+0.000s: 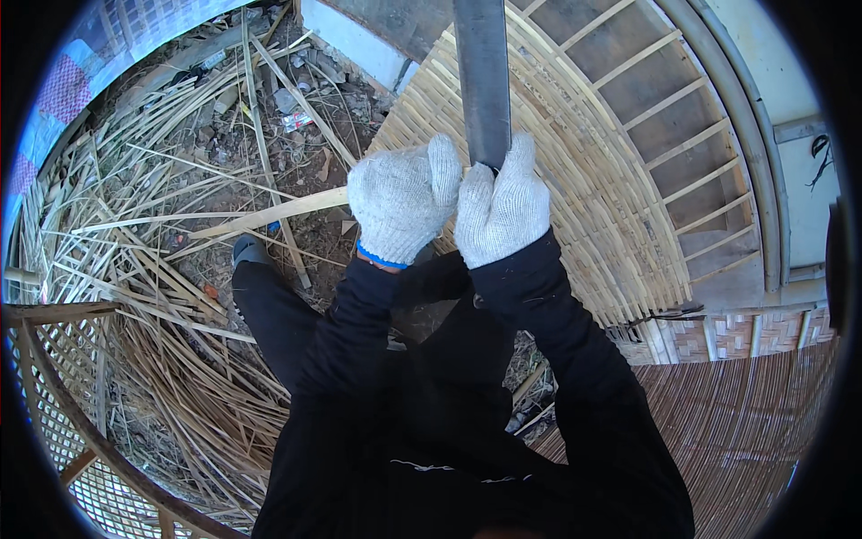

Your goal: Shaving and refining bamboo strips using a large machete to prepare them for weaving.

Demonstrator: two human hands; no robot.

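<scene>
Head view: black long sleeves (588, 346) rise from the lower edge of the frame to the hands, just above its centre, both in white knitted gloves (404, 225). The left hand (400, 198) has its fingers curled round a flat, pale, bamboo-like strip (278, 212), whose length extends toward the left of the frame. Just beside it, the right hand (505, 207) has its fingers closed about the base of a long, flat, grey metal blade (483, 81) pointing to the top edge; any handle is hidden in the grip. Holding the fists this close probably steadies the strip near the blade, while its long end has free room at the left. Beyond the hands, a pale woven slatted panel (584, 193) fans across the upper right, perhaps kept aside to leave the lap clear. Loose, yellowish split strips (193, 377) litter the ground at left, probably within easy reach. A blue plastic sheet (171, 27) borders the upper left.
</scene>
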